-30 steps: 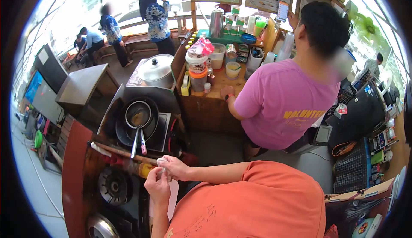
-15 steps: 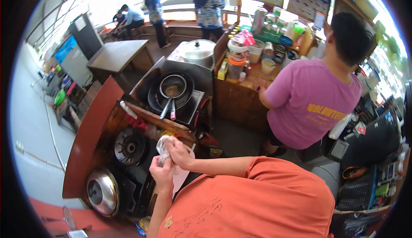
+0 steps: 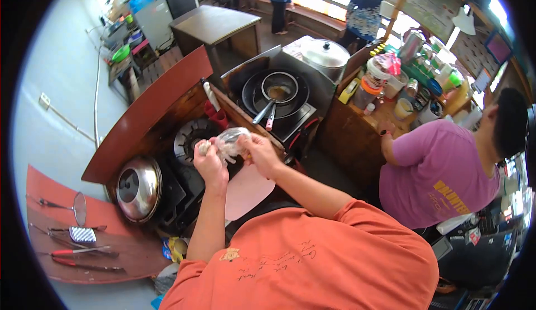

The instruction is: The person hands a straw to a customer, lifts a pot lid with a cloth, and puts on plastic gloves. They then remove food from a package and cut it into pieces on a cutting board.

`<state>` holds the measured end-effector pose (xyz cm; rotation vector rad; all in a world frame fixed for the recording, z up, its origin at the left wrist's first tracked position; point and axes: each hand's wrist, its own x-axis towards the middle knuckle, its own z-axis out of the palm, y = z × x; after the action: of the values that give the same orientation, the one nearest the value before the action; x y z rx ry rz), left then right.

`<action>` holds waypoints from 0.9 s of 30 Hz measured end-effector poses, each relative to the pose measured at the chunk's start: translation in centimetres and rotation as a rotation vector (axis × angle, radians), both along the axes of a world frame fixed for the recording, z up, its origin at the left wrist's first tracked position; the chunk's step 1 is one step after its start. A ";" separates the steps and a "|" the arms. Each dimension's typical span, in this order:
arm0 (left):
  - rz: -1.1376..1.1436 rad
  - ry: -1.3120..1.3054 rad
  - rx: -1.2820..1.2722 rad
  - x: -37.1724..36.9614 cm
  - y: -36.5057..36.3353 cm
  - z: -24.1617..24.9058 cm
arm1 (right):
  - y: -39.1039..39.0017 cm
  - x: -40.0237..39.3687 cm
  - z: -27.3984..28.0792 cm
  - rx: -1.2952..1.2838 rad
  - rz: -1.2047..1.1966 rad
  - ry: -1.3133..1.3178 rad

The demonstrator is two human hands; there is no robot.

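Note:
A crumpled clear plastic bag [image 3: 230, 144] is held up between my two hands, in front of the stove. My left hand [image 3: 211, 165] is closed on its left side, at a whitish bunched part. On the other side my right hand [image 3: 261, 155] pinches the plastic with its fingers. What the bag contains, if anything, I cannot make out. Below the hands lies a pale pink sheet or board [image 3: 249, 191]. A gas burner [image 3: 192, 141] sits just left of my left hand. Beyond the wooden divider stands a black wok [image 3: 301, 91] with a smaller pan [image 3: 279, 81] in it.
A domed metal lid [image 3: 137, 190] rests at the left. Tongs [image 3: 84, 250] and a strainer [image 3: 80, 208] hang on a red panel. A lidded pot [image 3: 325, 54] stands behind the wok. At the right, a person in a purple shirt [image 3: 441, 170] stands by a counter of jars.
My view has swung left and down, so the scene sits further right. The bag is more spread out between my hands, and my right hand has moved away from my left.

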<state>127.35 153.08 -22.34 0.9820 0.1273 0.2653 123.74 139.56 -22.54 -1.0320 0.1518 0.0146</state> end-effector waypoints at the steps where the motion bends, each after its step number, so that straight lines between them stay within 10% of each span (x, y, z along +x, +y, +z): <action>1: -0.018 0.001 -0.009 0.4 0.0 0.2 | -1.2 0.0 0.7 -0.040 0.066 0.034; 14: -0.422 -0.014 0.228 -1.0 -1.0 3.6 | -8.6 5.7 3.0 0.112 0.082 -0.071; 27: 0.167 -0.256 1.140 -2.3 -6.4 8.1 | -10.6 5.0 7.9 -0.377 0.368 -0.300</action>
<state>125.10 146.66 -14.21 2.0561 -0.2106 0.6459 128.75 128.99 -14.63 -1.4131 -0.3216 0.1698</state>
